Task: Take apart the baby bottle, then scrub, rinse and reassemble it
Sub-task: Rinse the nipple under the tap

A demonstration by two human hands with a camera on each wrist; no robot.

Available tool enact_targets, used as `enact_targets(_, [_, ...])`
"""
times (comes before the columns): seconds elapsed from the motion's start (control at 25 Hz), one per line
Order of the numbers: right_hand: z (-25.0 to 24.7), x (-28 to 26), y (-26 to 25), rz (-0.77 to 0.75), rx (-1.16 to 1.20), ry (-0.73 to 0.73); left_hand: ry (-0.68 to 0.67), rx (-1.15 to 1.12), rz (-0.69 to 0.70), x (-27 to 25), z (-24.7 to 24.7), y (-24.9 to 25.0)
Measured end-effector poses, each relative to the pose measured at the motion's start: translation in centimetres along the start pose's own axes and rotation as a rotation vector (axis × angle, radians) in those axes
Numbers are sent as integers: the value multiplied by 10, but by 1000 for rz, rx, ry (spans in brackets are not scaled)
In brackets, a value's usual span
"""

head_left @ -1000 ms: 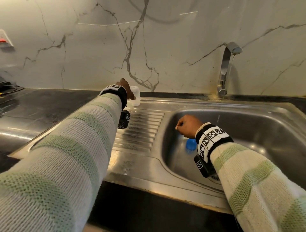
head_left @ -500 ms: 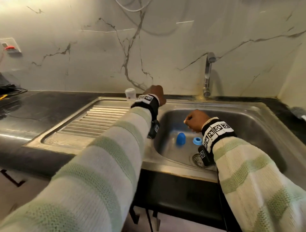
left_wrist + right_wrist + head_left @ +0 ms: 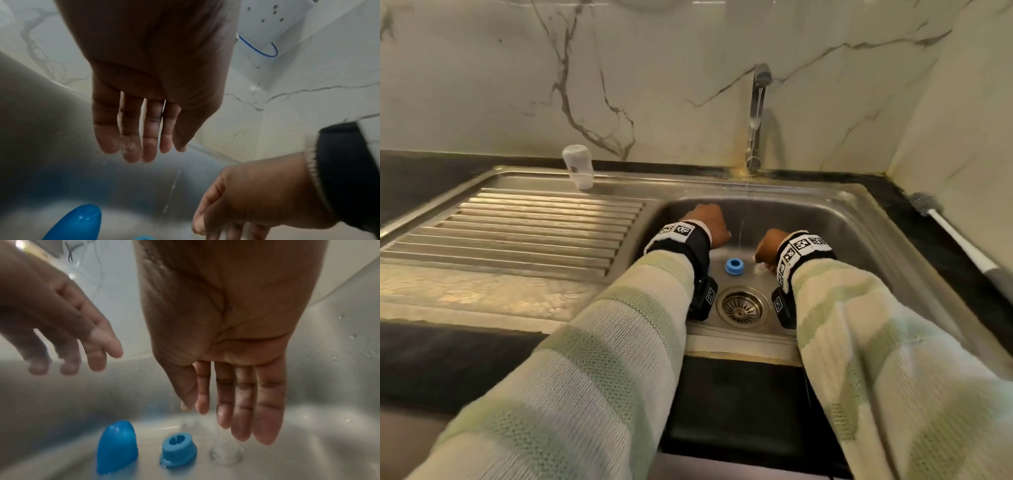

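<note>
In the sink (image 3: 859, 219), both hands are held empty, fingers straight: left hand (image 3: 152, 81), right hand (image 3: 222, 331). The bottle body (image 3: 578, 167) stands on the drainboard; blue cap (image 3: 117, 446), blue collar (image 3: 178, 449) and clear nipple (image 3: 226, 452) await scrubbing, so the brush (image 3: 959, 236) on the counter is probably needed.

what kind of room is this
Most likely a home kitchen: a steel sink with a ribbed drainboard, a tap running thinly, and a marble-look wall behind a dark counter.
</note>
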State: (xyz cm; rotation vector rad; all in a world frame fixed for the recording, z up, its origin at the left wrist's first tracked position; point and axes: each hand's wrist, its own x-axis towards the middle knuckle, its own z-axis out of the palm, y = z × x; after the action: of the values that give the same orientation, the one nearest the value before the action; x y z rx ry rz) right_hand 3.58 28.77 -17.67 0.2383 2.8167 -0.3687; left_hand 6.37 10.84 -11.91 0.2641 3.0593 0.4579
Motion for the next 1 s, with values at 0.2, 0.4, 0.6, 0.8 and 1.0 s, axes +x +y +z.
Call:
enact_targets(0.2, [22,49,6,-58,-158,16,-10,-56,42,9,8,3])
enact_targets(0.4, [32,40,8,-22,-256,-13,-21,-90,36,14,14,0])
enact_targets(0.6, [3,-8,-8,15,-137,61,-6,-106,42,11,11,-2])
enact_targets(0.8, [-28,-33,-24,-130,407,132,46,-144,16,8,10,-6])
enact_targets(1.0, [-41,-66,-29,-253,580,333,115,-419,99,8,8,7])
